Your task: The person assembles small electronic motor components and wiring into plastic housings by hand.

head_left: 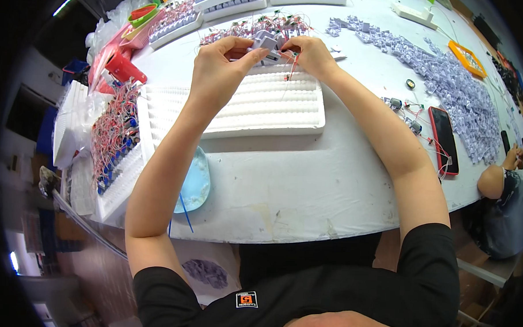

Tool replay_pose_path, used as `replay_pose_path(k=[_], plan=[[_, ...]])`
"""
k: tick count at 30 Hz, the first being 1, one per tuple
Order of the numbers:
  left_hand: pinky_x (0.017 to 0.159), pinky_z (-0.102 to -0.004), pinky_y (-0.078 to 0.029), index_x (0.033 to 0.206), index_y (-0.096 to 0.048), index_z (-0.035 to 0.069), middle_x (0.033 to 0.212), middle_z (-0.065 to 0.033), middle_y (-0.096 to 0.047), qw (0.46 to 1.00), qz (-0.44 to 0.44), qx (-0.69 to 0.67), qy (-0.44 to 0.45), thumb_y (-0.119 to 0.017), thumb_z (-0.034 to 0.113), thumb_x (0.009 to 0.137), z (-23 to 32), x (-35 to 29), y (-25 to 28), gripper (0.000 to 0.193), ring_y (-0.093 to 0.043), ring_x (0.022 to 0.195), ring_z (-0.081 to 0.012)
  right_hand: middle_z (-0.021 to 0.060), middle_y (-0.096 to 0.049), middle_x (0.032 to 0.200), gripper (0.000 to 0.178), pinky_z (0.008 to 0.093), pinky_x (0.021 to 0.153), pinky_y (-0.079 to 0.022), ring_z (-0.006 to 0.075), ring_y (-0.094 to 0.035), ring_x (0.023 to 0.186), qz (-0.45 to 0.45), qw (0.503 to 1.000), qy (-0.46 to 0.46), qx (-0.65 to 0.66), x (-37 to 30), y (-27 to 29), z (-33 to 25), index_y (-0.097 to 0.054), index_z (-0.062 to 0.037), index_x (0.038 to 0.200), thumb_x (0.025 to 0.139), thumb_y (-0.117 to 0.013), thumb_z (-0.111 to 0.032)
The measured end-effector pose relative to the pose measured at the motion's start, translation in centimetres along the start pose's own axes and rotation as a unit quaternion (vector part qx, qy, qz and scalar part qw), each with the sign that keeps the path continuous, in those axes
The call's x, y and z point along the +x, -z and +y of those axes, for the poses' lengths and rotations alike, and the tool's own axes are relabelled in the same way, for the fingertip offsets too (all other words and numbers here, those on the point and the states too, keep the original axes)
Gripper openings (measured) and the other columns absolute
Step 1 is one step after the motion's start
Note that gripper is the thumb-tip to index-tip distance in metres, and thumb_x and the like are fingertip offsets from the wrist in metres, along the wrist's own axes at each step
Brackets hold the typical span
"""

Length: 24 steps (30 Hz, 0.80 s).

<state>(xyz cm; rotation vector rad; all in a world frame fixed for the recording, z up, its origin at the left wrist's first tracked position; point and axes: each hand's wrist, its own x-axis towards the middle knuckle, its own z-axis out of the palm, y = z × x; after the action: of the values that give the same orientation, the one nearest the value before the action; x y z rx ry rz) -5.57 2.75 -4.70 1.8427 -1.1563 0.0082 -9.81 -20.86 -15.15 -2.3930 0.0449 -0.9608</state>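
Observation:
Above the white ribbed foam tray (pixel 268 127), my left hand (pixel 217 70) is closed on a small light-grey plastic housing (pixel 268 41), gripping it between thumb and fingers. My right hand (pixel 315 57) is closed beside it, with thumb and forefinger pinched at the housing's right side. Thin red wires (pixel 293 65) hang down from under the right fingertips, with a small part (pixel 287 77) at their lower end. What the right fingers pinch is partly hidden. Just beyond both hands lies a heap of wired small parts (pixel 237 30).
Grey plastic pieces (pixel 448 89) spread over the table's right side, near a red-edged phone (pixel 444 141) and wired motors (pixel 413 126). On the left are a tray of wired blue parts (pixel 115 135), a red cup (pixel 126 67) and a light-blue bowl (pixel 198 181). Another person (pixel 505 189) sits at far right.

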Motion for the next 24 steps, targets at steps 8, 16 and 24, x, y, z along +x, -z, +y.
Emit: replay_pose_path(k=[8,16,24], plan=[[0.081,-0.0226,-0.054,0.108,-0.069,-0.005,0.094,-0.0111,-0.073,1.000,0.000,-0.006,0.014,-0.075,0.016,0.088,-0.3,-0.1,0.4,0.030,-0.069,0.088,-0.0131,0.0119,-0.074,0.095,0.025,0.0313,0.076,-0.054,0.0218,-0.071,0.086,-0.016,0.998,-0.060,0.026,0.4,-0.6,-1.4,-0.070,-0.0017,0.104,0.079,-0.067,0.004],[0.083,-0.0233,-0.054,0.109,-0.069,-0.005,0.096,-0.0112,-0.073,1.000,0.002,-0.010,0.020,-0.075,0.014,0.088,-0.4,-0.1,0.4,0.029,-0.069,0.089,-0.0140,0.0112,-0.074,0.093,0.023,0.0301,0.076,-0.054,0.0191,-0.071,0.083,0.015,0.997,-0.064,0.034,0.2,-1.1,-0.8,-0.068,-0.0017,0.104,0.081,-0.073,-0.003],[0.083,-0.0235,-0.054,0.108,-0.069,-0.005,0.096,-0.0111,-0.073,1.000,0.001,-0.011,0.023,-0.075,0.014,0.088,-0.5,-0.2,0.6,0.028,-0.069,0.089,-0.0140,0.0106,-0.074,0.091,0.028,0.0296,0.073,-0.054,0.0178,-0.070,0.079,0.028,0.994,-0.077,0.067,0.3,-1.1,-0.6,-0.069,-0.0019,0.103,0.079,-0.079,-0.012]])
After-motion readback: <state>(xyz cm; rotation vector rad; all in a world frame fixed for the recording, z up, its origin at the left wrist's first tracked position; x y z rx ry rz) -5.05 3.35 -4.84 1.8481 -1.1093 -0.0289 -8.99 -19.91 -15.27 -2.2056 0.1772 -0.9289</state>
